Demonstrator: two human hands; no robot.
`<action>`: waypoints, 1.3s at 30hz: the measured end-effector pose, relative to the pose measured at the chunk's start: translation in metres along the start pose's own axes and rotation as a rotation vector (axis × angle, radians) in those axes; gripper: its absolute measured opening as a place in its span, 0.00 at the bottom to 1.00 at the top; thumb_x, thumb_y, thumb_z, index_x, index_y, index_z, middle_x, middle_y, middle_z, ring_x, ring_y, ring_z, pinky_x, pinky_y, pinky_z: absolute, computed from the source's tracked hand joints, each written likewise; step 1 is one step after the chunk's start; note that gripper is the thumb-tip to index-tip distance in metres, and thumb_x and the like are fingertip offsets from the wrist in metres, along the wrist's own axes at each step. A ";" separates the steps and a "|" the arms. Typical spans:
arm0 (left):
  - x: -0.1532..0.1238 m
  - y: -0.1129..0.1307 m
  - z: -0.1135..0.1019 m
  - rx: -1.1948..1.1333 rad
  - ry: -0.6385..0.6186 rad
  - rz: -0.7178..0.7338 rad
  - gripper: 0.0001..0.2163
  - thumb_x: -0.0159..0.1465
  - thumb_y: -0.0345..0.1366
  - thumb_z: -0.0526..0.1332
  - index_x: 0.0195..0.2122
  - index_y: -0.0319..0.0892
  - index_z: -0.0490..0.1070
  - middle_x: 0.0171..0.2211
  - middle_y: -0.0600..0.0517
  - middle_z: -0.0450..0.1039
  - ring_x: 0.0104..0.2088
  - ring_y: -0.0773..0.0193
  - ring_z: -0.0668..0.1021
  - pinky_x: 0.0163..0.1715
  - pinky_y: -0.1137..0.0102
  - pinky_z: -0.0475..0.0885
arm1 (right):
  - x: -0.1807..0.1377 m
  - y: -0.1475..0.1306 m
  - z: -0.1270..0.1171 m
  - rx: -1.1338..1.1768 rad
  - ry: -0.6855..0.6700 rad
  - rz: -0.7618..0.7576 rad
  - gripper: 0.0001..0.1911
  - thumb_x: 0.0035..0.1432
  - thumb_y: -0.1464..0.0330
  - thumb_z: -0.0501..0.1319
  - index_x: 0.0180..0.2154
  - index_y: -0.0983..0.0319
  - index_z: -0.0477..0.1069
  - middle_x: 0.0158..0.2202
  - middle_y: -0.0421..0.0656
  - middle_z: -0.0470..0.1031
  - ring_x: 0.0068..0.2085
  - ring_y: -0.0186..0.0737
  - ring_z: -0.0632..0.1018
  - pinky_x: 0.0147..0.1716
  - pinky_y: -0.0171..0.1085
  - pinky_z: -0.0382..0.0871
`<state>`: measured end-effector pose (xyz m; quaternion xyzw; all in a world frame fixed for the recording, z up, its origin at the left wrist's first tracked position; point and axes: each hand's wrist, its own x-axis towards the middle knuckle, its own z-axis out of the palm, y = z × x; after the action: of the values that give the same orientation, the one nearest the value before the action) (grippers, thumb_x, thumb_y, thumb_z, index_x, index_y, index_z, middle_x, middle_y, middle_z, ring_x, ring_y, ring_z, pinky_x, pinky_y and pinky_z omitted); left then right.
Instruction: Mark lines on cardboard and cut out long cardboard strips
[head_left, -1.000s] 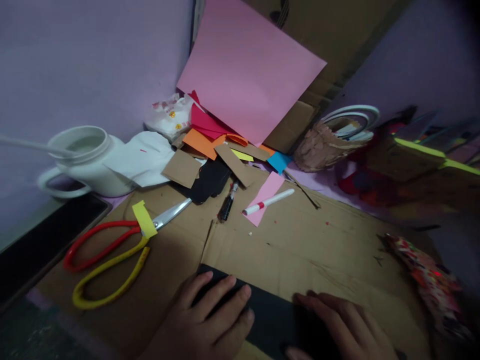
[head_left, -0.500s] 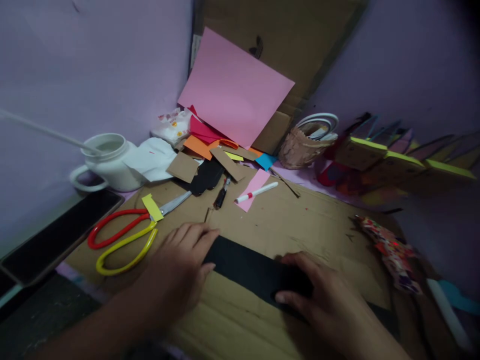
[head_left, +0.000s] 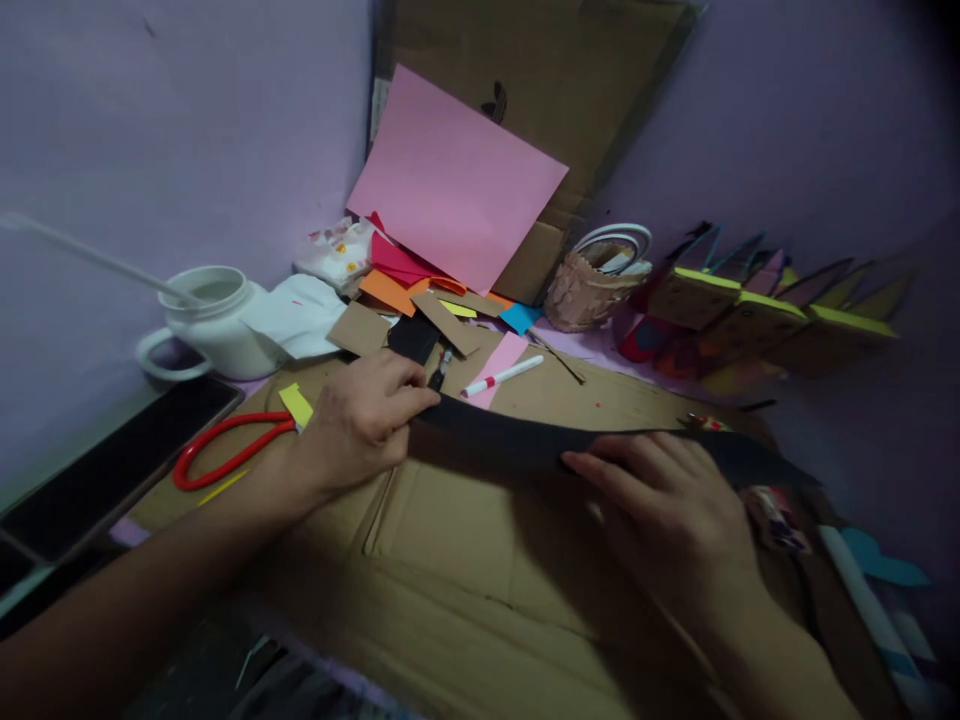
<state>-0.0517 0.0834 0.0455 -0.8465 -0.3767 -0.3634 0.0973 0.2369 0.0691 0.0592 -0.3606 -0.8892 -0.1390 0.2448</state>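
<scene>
Holding black paper strip (head_left: pixel 510 445) just above cardboard sheet (head_left: pixel 465 540) | left hand (head_left: pixel 360 425): fingers pinched on strip's end | right hand (head_left: pixel 675 500): fingers together, closed on strip | scissors (head_left: pixel 247 450) lying on sheet's left part.

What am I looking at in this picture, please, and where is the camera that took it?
There is no machine here: a camera worn on a person's head looks down at their own two bare hands. The left hand pinches one end of a long black paper strip. The right hand lies over it further along, though its grip is hard to judge. Beneath is flat brown cardboard. Around it lie red-handled scissors, a white marker, a white jar, coloured paper scraps and a pink sheet propped up at the back.
</scene>
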 end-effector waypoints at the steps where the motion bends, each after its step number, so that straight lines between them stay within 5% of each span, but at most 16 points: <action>1: -0.004 -0.003 0.003 0.002 -0.033 0.015 0.14 0.52 0.19 0.55 0.36 0.35 0.75 0.35 0.43 0.73 0.36 0.58 0.75 0.32 0.65 0.70 | -0.005 -0.004 0.007 0.013 -0.025 0.000 0.16 0.59 0.79 0.53 0.37 0.61 0.78 0.33 0.46 0.79 0.33 0.42 0.73 0.31 0.40 0.64; 5: -0.016 -0.007 0.008 -0.044 -0.208 0.029 0.17 0.49 0.19 0.52 0.35 0.35 0.76 0.36 0.42 0.75 0.37 0.56 0.76 0.35 0.62 0.71 | -0.026 -0.018 0.025 0.111 -0.136 0.056 0.18 0.59 0.80 0.52 0.42 0.62 0.77 0.40 0.48 0.79 0.37 0.43 0.74 0.36 0.42 0.66; 8: -0.018 -0.004 0.009 -0.093 -0.190 -0.040 0.17 0.49 0.19 0.51 0.33 0.37 0.76 0.34 0.45 0.76 0.36 0.58 0.77 0.34 0.65 0.72 | -0.034 -0.020 0.028 0.183 -0.188 0.076 0.20 0.56 0.81 0.52 0.46 0.65 0.75 0.44 0.51 0.78 0.39 0.46 0.73 0.37 0.45 0.67; 14: -0.015 -0.001 0.005 -0.124 -0.285 -0.429 0.18 0.53 0.23 0.49 0.34 0.42 0.77 0.37 0.50 0.78 0.39 0.59 0.78 0.39 0.66 0.73 | -0.038 -0.016 0.024 0.288 -0.212 0.081 0.23 0.55 0.81 0.49 0.50 0.67 0.72 0.48 0.53 0.74 0.42 0.46 0.72 0.37 0.44 0.70; 19: -0.010 0.002 0.001 -0.044 -0.305 -0.729 0.15 0.59 0.34 0.51 0.38 0.43 0.77 0.38 0.49 0.79 0.39 0.56 0.78 0.40 0.62 0.71 | -0.034 -0.022 0.024 0.261 -0.219 0.176 0.16 0.61 0.73 0.53 0.48 0.64 0.73 0.44 0.51 0.74 0.41 0.45 0.73 0.37 0.45 0.71; 23: -0.008 0.007 0.006 -0.083 -0.465 -0.779 0.13 0.58 0.39 0.56 0.40 0.46 0.77 0.34 0.51 0.78 0.35 0.56 0.78 0.35 0.63 0.70 | -0.026 -0.018 0.030 0.196 -0.154 0.258 0.12 0.62 0.65 0.57 0.42 0.62 0.75 0.45 0.51 0.73 0.43 0.48 0.74 0.40 0.48 0.71; 27: -0.007 0.008 0.011 -0.075 -0.516 -0.813 0.13 0.57 0.39 0.58 0.42 0.46 0.75 0.32 0.52 0.77 0.34 0.57 0.77 0.32 0.65 0.68 | -0.023 -0.005 0.040 0.187 -0.151 0.289 0.19 0.61 0.60 0.57 0.49 0.66 0.70 0.56 0.57 0.67 0.54 0.56 0.71 0.49 0.54 0.68; 39: -0.004 0.009 0.013 -0.009 -0.561 -0.826 0.11 0.57 0.39 0.60 0.41 0.48 0.75 0.33 0.53 0.75 0.35 0.58 0.76 0.31 0.66 0.65 | -0.029 -0.005 0.035 0.160 -0.253 0.277 0.17 0.63 0.59 0.55 0.47 0.60 0.73 0.47 0.48 0.76 0.46 0.52 0.74 0.43 0.54 0.70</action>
<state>-0.0395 0.0806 0.0342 -0.6921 -0.6906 -0.1315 -0.1637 0.2399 0.0642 0.0138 -0.4735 -0.8630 0.0134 0.1756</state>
